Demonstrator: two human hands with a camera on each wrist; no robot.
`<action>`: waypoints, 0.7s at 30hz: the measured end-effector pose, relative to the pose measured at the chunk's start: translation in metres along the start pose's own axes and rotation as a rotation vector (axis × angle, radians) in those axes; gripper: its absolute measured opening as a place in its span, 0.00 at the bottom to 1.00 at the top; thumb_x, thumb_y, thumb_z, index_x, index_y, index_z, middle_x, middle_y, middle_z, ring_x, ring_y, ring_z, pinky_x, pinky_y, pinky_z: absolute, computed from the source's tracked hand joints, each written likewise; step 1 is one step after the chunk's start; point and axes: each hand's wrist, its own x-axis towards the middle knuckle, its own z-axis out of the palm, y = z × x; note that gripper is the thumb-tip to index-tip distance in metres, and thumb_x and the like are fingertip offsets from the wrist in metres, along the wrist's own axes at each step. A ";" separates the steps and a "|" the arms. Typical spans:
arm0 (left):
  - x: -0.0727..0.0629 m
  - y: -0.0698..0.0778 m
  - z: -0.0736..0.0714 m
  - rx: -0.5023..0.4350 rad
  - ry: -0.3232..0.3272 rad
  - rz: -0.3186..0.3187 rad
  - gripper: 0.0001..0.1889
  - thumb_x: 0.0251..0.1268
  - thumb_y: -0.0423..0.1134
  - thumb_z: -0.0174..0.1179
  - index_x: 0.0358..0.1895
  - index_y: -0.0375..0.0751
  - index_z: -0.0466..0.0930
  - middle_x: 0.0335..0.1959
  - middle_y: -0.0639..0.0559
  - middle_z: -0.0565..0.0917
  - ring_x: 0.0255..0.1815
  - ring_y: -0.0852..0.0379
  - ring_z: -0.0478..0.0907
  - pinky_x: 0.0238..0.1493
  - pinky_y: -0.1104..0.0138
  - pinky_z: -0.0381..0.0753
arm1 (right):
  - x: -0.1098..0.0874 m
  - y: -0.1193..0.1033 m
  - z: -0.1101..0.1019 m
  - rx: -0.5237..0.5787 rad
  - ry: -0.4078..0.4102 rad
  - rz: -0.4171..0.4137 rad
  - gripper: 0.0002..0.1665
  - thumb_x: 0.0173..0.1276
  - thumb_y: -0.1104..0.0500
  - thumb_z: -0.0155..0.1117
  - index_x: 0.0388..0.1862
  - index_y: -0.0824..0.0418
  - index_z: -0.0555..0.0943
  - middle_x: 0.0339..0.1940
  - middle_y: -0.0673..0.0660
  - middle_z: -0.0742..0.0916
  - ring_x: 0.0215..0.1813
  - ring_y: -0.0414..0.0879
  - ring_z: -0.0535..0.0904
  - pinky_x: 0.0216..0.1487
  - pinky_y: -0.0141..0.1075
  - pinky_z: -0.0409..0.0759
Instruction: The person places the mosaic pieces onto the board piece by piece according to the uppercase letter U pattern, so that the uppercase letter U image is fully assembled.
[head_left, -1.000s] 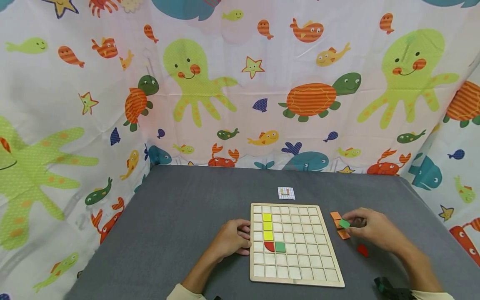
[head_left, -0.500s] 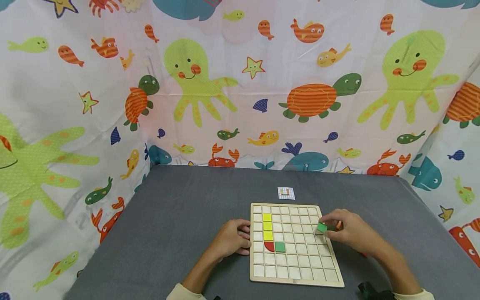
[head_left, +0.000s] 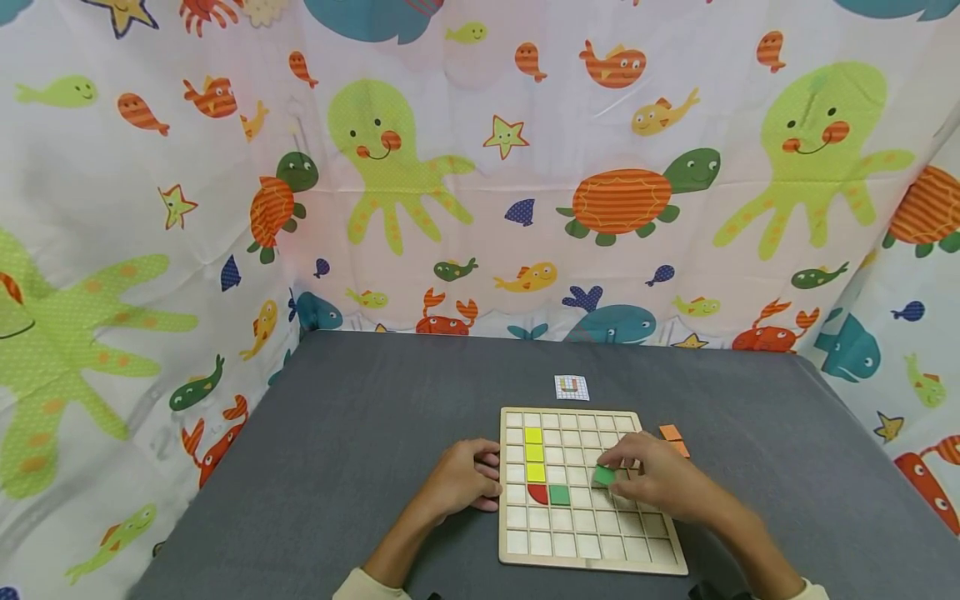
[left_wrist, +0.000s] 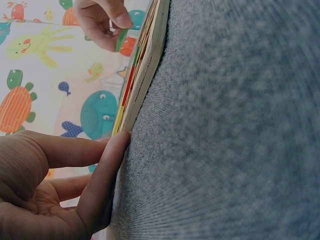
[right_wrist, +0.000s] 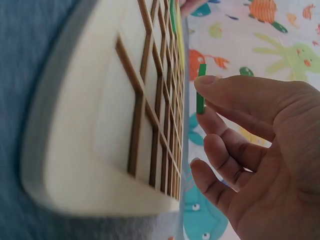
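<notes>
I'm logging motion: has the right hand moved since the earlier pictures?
Yes: the right hand went left, from beside the board to above it.

White cloth (head_left: 450,108) printed with sea animals (head_left: 621,200) fills the frame's top and sides; dark grey table (head_left: 405,400), lower centre

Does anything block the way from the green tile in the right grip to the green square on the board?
Nothing visible does. The right hand's grip holds the green tile above the board, with only bare grid cells between it and the green square.
</notes>
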 end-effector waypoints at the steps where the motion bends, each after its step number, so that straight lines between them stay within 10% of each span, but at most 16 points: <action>1: 0.000 0.000 0.000 -0.003 0.000 0.000 0.33 0.56 0.18 0.69 0.68 0.27 0.76 0.51 0.40 0.80 0.43 0.52 0.83 0.31 0.58 0.94 | 0.001 -0.001 0.002 0.000 -0.006 -0.003 0.15 0.66 0.59 0.77 0.52 0.56 0.89 0.45 0.47 0.86 0.44 0.42 0.77 0.39 0.32 0.80; 21: -0.001 -0.002 -0.001 -0.018 -0.012 0.023 0.33 0.54 0.17 0.68 0.68 0.24 0.75 0.51 0.39 0.80 0.43 0.51 0.83 0.31 0.59 0.94 | 0.005 -0.015 0.021 -0.030 -0.078 -0.077 0.18 0.65 0.52 0.81 0.52 0.53 0.88 0.45 0.44 0.86 0.45 0.38 0.78 0.43 0.35 0.82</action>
